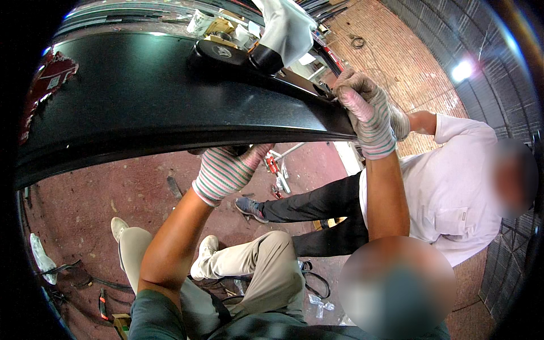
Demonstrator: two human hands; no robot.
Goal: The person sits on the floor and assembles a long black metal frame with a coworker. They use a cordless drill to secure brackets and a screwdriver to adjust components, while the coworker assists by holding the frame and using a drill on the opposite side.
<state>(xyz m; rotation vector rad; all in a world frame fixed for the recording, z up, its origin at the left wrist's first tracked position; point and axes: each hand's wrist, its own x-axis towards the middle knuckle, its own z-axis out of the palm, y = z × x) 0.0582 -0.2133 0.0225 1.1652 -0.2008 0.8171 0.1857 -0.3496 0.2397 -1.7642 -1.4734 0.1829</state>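
Note:
A long black door panel (pixel 130 96) stretches across the upper view. On it sits a black lock plate (pixel 226 59) with a handle wrapped in white sheeting (pixel 286 34). My left hand (pixel 226 173), in a striped knit glove, grips the panel's lower edge; some fingers are hidden behind it. At the panel's right end, beside the lock plate, my gloved right hand (pixel 365 113) is closed, its fingers curled together. What it pinches cannot be made out. Just behind it is a co-worker's gloved hand (pixel 400 120).
A co-worker in a white shirt (pixel 436 181) stands at the right. On the reddish floor (pixel 141 190) lie a red tool (pixel 273 165), orange-handled pliers (pixel 102 304), black cable (pixel 323 283) and plastic scraps. Behind the panel are a white bucket (pixel 199 22) and boxes.

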